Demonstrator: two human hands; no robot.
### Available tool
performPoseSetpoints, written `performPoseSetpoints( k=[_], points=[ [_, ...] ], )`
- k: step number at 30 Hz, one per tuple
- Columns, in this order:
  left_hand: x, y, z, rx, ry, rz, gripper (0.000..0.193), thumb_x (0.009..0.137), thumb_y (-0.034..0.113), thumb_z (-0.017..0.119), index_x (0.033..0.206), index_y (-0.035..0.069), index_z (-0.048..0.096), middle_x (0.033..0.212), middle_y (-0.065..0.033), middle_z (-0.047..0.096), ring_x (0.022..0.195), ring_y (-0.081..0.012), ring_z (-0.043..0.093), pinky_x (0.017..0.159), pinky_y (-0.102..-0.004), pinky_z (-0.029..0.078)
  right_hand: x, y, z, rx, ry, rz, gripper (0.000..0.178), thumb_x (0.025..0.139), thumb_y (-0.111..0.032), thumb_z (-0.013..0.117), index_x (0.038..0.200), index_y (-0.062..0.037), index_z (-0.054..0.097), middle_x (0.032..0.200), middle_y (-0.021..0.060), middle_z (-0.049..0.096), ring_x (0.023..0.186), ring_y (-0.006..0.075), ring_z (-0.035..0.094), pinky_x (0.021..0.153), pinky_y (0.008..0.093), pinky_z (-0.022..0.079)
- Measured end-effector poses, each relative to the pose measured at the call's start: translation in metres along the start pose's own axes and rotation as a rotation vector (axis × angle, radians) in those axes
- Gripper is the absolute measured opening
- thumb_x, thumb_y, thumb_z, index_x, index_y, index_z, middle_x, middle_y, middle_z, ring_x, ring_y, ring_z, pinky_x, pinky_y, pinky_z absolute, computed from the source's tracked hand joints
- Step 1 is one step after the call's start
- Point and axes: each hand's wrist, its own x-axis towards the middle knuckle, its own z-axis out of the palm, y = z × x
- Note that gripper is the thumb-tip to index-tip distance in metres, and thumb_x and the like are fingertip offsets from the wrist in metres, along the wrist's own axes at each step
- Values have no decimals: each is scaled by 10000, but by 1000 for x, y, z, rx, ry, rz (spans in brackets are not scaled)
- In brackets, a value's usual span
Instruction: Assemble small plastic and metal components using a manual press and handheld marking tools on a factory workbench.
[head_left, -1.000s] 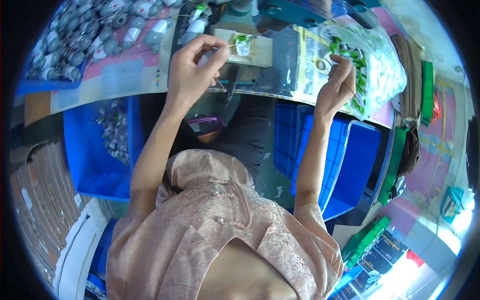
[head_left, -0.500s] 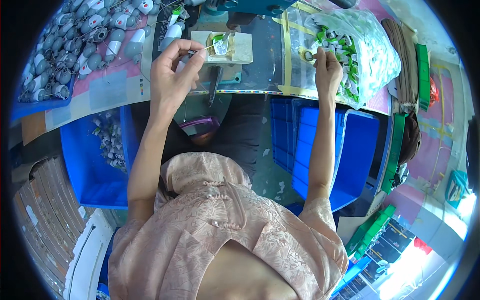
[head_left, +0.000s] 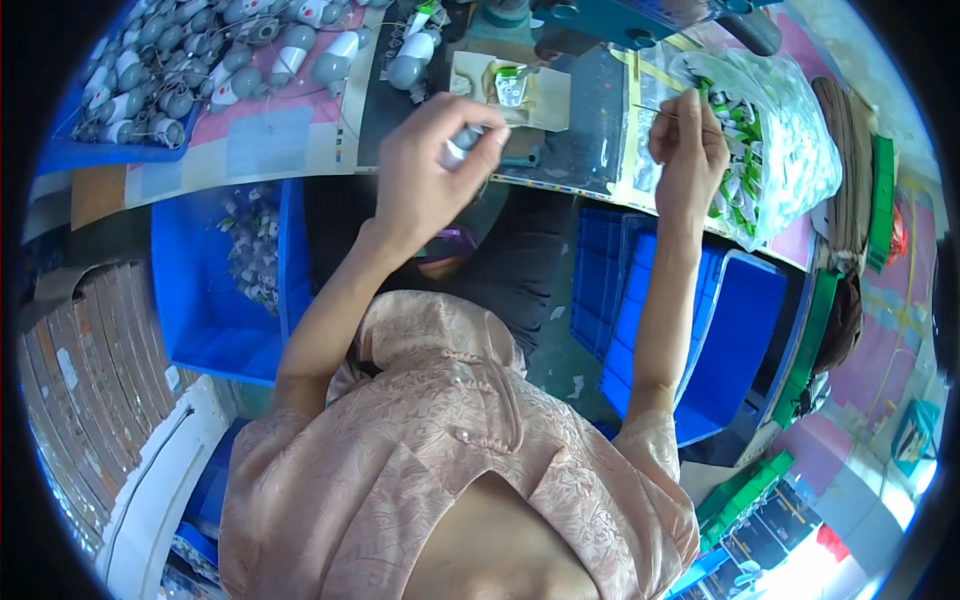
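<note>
My left hand [head_left: 430,170] is curled round a small white-and-grey piece [head_left: 462,147], in front of the cream block [head_left: 553,96] at the table's near edge. In the block's recess sits a white part with a green tip [head_left: 511,88]. My right hand [head_left: 690,145] is raised at the left side of the clear plastic bag [head_left: 800,150], its fingers pinched together. A thin wire-like strand [head_left: 648,107] sticks out leftward from those fingers; most of it is hidden. Inside the bag lie many white-and-green parts [head_left: 745,125].
Grey-and-white bulb-shaped pieces [head_left: 150,80] are heaped at the far left, with one [head_left: 410,62] beside the block. A teal machine [head_left: 620,20] overhangs the block. Blue bins stand below the table, left [head_left: 215,330] and right [head_left: 740,340]. Stacked cardboard [head_left: 110,380] is lower left.
The whole view has shifted, so the table stands further right. My left hand has drawn back from the block toward me and turned, its fingers now round the piece. The right hand stays beside the bag.
</note>
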Motion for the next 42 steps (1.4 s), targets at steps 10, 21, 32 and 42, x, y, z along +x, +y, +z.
performPoseSetpoints(
  k=[10, 21, 32, 42],
  points=[
    [-9, -3, 7, 290, -131, 205, 155, 848, 41, 763, 931, 47, 631, 1123, -90, 715, 901, -293, 719, 755, -379, 595, -17, 6, 87, -20, -242, 3, 397, 1091, -299, 552, 804, -36, 629, 600, -14, 568, 542, 34, 481, 493, 220, 365],
    [-13, -9, 9, 242, -92, 174, 156, 846, 32, 755, 941, 46, 631, 1097, -95, 716, 900, -300, 715, 762, -384, 593, -16, 13, 95, -245, -235, -85, 329, 1052, -223, 581, 800, -14, 607, 595, 23, 593, 568, 71, 541, 531, 269, 438],
    [-13, -11, 10, 211, -82, 159, 160, 849, 26, 752, 948, 39, 628, 1104, -100, 720, 922, -302, 721, 775, -380, 595, -17, 13, 97, -216, -227, -130, 316, 1061, -209, 569, 813, -15, 599, 607, 25, 584, 581, 77, 540, 535, 274, 432],
    [-15, -17, 13, 182, -54, 179, 162, 854, 59, 751, 966, 62, 633, 1117, -71, 718, 942, -287, 720, 789, -375, 597, -18, 18, 97, -214, -221, -157, 347, 1077, -252, 556, 826, -18, 607, 601, 22, 565, 578, 72, 515, 530, 272, 422]
  ],
)
